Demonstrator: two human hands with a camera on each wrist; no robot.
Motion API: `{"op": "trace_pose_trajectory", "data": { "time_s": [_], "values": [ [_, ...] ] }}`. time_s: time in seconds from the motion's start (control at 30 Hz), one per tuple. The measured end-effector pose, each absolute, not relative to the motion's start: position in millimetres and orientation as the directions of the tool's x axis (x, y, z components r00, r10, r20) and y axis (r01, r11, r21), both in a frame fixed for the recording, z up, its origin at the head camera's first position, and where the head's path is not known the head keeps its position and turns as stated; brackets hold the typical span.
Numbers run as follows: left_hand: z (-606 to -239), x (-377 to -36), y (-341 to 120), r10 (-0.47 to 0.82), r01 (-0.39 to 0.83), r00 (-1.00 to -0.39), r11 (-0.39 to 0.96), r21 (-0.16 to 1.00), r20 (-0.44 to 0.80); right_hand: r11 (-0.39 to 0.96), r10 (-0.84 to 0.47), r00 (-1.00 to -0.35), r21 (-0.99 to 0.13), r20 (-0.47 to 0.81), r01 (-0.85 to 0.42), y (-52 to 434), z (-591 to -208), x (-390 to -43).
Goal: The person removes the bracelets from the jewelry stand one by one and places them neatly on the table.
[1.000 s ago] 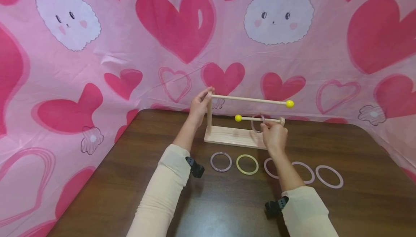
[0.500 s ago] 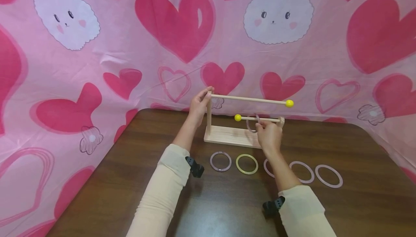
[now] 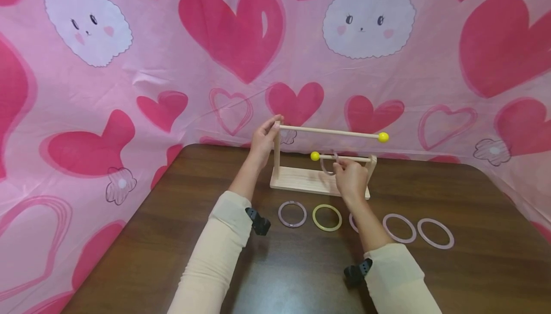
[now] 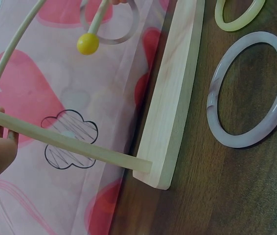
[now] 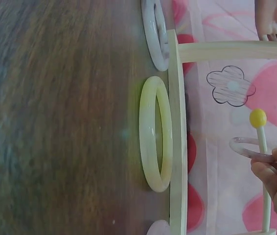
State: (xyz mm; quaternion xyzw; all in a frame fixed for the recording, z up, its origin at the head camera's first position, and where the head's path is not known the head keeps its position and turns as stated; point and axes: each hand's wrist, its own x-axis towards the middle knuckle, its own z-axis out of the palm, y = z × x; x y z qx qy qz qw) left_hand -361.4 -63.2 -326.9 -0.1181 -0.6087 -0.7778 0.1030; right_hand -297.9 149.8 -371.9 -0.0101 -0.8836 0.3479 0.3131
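Note:
A pale wooden bangle stand (image 3: 305, 180) has a long upper rod and a shorter lower rod (image 3: 353, 159), each tipped with a yellow ball. My left hand (image 3: 263, 142) holds the top of its left post (image 4: 65, 142), fingers behind the wood. Between thumb and fingers, my right hand (image 3: 352, 180) pinches a pale purple bangle (image 5: 246, 147). That bangle encircles the lower rod, a short way from its yellow ball (image 5: 258, 118). In front of the stand lie a purple marbled bangle (image 4: 217, 98) and a yellow bangle (image 5: 149, 137).
More pale purple bangles continue the row to the right, among them one bangle (image 3: 399, 228) and an outermost bangle (image 3: 435, 233); another is partly hidden by the right forearm. A pink heart-and-rabbit cloth (image 3: 232, 31) hangs behind the brown table (image 3: 172, 237).
My right hand has slid the bangle leftward along the lower rod, closer to the yellow ball. The right post has come into view behind it. My left hand stays put.

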Motion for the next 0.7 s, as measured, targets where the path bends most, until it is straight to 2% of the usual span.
{"op": "trace_pose_trajectory", "data": {
  "time_s": [0.7],
  "values": [
    [-327.5, -361.3, -62.5, -0.012, 0.339, -0.937, -0.255, 0.905, 0.348, 0.732, 0.234, -0.828, -0.652, 0.510, -0.195, 137.3, -372.4, -301.1]
  ]
}}
